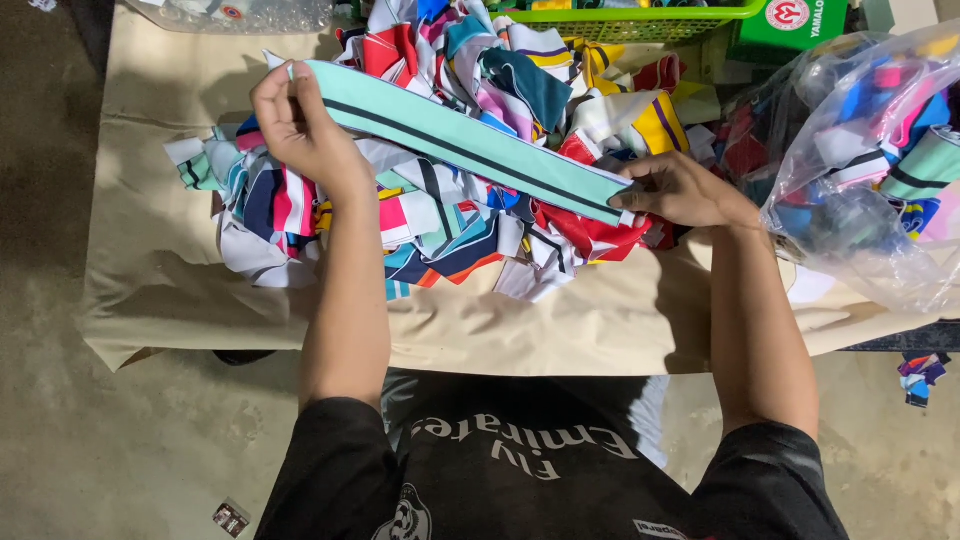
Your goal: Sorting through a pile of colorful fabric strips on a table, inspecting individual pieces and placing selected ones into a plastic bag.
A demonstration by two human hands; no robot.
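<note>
Both hands pinch one long mint-green fabric strip with a dark centre stripe (470, 145), stretched taut. Right hand (680, 190) grips the near lower end, left hand (300, 125) the far upper end; long axis runs diagonally between them. Beneath: heap of multicoloured fabric scraps (450, 230) on beige cloth-covered table (500, 320).
</note>
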